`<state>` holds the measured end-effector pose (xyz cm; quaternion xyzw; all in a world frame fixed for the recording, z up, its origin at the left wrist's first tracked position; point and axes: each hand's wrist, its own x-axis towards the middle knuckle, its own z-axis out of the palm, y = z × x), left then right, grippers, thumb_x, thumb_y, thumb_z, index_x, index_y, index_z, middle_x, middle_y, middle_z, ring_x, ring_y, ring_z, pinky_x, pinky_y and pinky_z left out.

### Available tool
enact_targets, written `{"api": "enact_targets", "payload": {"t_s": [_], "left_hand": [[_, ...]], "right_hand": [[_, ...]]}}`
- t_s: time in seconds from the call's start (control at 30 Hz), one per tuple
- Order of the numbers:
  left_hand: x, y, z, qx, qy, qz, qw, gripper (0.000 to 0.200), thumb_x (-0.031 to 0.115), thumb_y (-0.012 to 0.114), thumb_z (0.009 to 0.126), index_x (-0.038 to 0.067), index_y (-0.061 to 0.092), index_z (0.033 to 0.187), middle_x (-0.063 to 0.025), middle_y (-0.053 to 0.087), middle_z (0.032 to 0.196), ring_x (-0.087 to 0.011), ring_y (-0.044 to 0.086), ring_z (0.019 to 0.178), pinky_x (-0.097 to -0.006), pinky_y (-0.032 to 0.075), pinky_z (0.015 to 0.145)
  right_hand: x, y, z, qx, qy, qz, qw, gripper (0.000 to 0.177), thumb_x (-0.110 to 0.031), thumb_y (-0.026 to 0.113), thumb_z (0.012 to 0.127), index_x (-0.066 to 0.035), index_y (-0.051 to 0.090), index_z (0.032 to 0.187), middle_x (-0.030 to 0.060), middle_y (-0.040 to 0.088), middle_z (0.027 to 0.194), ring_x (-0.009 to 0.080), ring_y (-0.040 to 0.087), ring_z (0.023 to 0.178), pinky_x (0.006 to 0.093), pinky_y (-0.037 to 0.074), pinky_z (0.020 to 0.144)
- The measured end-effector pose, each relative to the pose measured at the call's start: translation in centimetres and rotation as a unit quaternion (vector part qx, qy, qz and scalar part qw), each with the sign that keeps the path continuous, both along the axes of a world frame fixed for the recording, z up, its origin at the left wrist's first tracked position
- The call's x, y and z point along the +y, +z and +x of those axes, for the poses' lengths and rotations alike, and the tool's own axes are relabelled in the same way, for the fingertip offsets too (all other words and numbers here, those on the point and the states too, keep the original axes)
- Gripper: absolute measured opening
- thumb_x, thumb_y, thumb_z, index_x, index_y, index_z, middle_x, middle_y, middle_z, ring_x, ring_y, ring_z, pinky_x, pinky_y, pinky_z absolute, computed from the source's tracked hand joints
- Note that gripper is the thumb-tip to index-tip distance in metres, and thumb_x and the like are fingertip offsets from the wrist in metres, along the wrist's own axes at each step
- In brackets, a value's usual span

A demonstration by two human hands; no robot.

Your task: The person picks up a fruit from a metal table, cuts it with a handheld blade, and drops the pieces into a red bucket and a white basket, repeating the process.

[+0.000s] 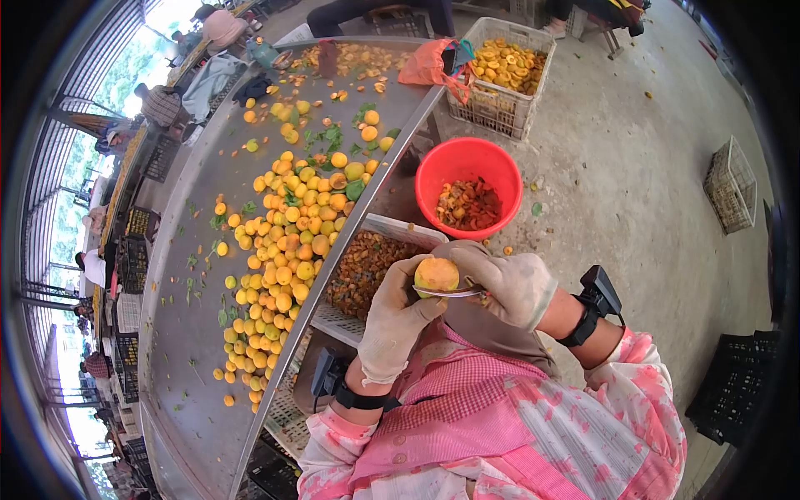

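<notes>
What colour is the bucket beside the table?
The bucket is red; head view shows it.

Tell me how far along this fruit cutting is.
Done: the white crate holds cut halves, and the red bucket has scraps. In hand: the left hand holds a yellow fruit while the right hand works a knife into it. Left: a big pile of whole fruit lies on the metal table.

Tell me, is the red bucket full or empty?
Partly full: the red bucket holds a low heap of scraps, inner wall bare above.
</notes>
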<state>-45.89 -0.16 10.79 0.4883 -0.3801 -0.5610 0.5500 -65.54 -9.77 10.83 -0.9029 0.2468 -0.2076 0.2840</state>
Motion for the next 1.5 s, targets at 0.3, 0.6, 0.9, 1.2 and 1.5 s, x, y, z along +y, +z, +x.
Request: {"api": "enact_targets", "payload": {"t_s": [0.3, 0.6, 0.9, 1.2, 1.5], "left_hand": [[0.4, 1.2, -0.1, 0.052, -0.015, 0.02, 0.998, 0.059, 0.013, 0.071, 0.087, -0.002, 0.042, 0.137, -0.0066, 0.058, 0.119, -0.0126, 0.057, 0.1, -0.0237, 0.05, 0.084], [-0.8, -0.3, 0.4, 0.185, 0.012, 0.056, 0.981, 0.053, 0.0, 0.058, 0.09, 0.0, 0.041, 0.14, -0.0047, 0.055, 0.122, -0.0084, 0.055, 0.102, -0.0203, 0.046, 0.082], [-1.3, 0.7, -1.1, 0.058, 0.038, 0.053, 0.996, 0.053, -0.006, 0.057, 0.087, 0.0, 0.043, 0.137, -0.005, 0.054, 0.121, -0.0091, 0.053, 0.103, -0.0227, 0.046, 0.088], [-0.2, -0.7, 0.5, 0.02, 0.116, 0.086, 0.989, 0.039, 0.004, 0.052, 0.092, 0.002, 0.047, 0.131, -0.0064, 0.06, 0.099, -0.0063, 0.052, 0.072, -0.0185, 0.039, 0.059], [0.5, -1.4, 0.7, 0.126, 0.159, 0.121, 0.972, 0.036, 0.008, 0.05, 0.095, 0.001, 0.048, 0.13, -0.0054, 0.057, 0.112, -0.0109, 0.058, 0.09, -0.022, 0.043, 0.066]], "right_hand": [[-1.0, -2.2, -1.4, 0.079, -0.056, 0.017, 0.995, 0.065, -0.025, 0.064, 0.085, -0.012, 0.038, 0.143, 0.0182, 0.063, 0.094, 0.038, 0.064, 0.076, 0.0465, 0.05, 0.06], [-1.2, -4.0, -1.8, 0.023, -0.157, 0.077, 0.984, 0.061, -0.03, 0.058, 0.091, -0.016, 0.034, 0.145, 0.0211, 0.066, 0.094, 0.041, 0.065, 0.082, 0.0473, 0.052, 0.067], [0.1, -2.5, -0.5, -0.05, -0.049, 0.023, 0.997, 0.067, -0.021, 0.066, 0.085, -0.007, 0.037, 0.145, 0.0177, 0.065, 0.082, 0.0393, 0.065, 0.074, 0.0441, 0.051, 0.062], [-2.0, -4.8, -1.8, 0.049, -0.094, 0.204, 0.973, 0.053, -0.03, 0.059, 0.092, -0.008, 0.043, 0.137, 0.0223, 0.063, 0.115, 0.0388, 0.062, 0.103, 0.0436, 0.052, 0.082], [-6.4, -10.9, -3.9, 0.126, -0.036, 0.255, 0.958, 0.061, -0.041, 0.049, 0.1, -0.006, 0.036, 0.146, 0.0236, 0.063, 0.12, 0.0356, 0.061, 0.113, 0.0403, 0.047, 0.096]]}}
